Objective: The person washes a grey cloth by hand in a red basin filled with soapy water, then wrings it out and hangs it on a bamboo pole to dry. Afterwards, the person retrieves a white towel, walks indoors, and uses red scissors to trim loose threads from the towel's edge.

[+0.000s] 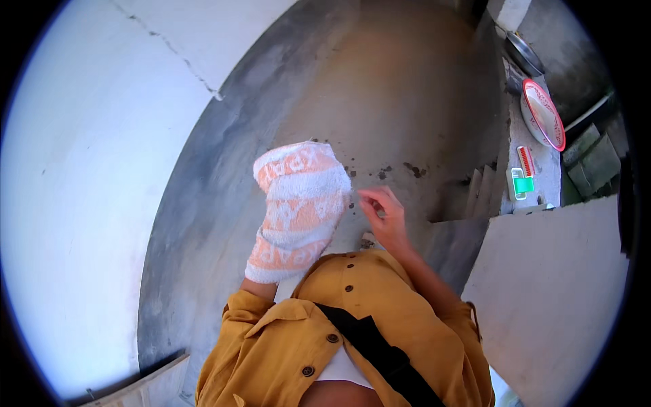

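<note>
Covering the left hand, a peach-and-white striped terry towel (298, 203) means I can't tell that hand's spread or grip. Right hand (384, 216) is loosely half-curled just beside it, seemingly empty. Tilting the covered arm could drop the towel onto the grey concrete floor (400, 102), imo.
</note>
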### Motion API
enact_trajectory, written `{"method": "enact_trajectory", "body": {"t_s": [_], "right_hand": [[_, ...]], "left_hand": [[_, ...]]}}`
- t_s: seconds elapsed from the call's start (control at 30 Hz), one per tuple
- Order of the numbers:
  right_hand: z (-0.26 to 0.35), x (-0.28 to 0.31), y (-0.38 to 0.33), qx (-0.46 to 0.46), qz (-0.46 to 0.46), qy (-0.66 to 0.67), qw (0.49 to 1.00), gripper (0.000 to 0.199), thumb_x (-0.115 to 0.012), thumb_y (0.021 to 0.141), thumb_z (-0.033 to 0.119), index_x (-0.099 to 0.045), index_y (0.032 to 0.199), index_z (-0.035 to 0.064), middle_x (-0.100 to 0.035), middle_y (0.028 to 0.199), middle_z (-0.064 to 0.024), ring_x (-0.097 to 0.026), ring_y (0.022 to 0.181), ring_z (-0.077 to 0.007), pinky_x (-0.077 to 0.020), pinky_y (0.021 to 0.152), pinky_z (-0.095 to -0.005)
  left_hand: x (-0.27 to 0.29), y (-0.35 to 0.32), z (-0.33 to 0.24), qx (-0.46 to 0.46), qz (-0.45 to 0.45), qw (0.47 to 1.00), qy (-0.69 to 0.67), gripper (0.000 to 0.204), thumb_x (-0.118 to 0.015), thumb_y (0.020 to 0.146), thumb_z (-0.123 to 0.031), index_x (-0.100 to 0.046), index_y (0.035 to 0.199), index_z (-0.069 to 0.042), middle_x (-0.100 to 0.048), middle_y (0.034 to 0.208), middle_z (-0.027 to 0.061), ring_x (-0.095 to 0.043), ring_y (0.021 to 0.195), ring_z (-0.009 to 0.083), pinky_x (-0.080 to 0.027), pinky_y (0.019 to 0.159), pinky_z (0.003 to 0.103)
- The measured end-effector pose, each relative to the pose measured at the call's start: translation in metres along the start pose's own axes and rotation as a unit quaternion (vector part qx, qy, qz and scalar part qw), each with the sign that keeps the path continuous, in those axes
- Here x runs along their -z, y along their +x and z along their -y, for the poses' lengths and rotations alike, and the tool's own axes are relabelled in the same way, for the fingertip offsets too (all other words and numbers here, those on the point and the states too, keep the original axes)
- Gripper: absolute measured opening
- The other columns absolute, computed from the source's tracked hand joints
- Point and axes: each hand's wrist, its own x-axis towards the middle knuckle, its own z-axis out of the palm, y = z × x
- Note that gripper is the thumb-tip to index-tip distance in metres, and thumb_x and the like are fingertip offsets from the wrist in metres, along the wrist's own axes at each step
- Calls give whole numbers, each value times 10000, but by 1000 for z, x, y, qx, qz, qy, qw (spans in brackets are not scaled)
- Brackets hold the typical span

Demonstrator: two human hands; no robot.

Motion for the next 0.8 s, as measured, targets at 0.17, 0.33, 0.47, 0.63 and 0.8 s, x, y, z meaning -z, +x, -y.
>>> {"method": "enact_trajectory", "body": {"t_s": [0.17,0.33,0.47,0.63,0.8], "right_hand": [[-32,13,115,45,-17,-33,998,119,-557,816,-45,-597,903,24,-543,870,-53,-517,664,-111,-449,579,-223],[-72,18,195,-9,-97,-24,995,76,-528,853,-20,-548,905,32,-543,883,-34,-506,670,-80,-441,565,-198],[-67,-17,261,82,-10,-151,985,158,-653,740,0,-573,864,60,-560,882,-88,-562,702,-207,-477,598,-286],[-107,-20,341,9,-139,11,990,79,-633,804,60,-566,844,47,-566,848,-45,-542,687,-125,-456,589,-245],[-131,4,378,-153,-191,237,940,86,-540,897,107,-538,875,24,-602,852,-31,-508,655,-65,-430,565,-206]], "left_hand": [[-24,109,-28,24,31,999,6,520,-450,921,-365,-354,1338,-69,-471,1266,87,-415,1193,222,-305,1026,340],[-24,211,-52,38,64,997,17,519,-452,919,-362,-356,1337,-69,-471,1266,88,-415,1193,223,-307,1025,340],[-24,291,-77,44,106,993,28,518,-454,918,-360,-358,1336,-69,-472,1265,88,-415,1193,224,-307,1024,341],[-61,402,-121,33,178,982,49,517,-456,915,-357,-360,1334,-70,-472,1265,88,-415,1193,225,-309,1023,341],[-82,475,-140,45,210,974,65,516,-458,913,-355,-362,1333,-70,-472,1264,89,-415,1193,226,-310,1022,341]]}}
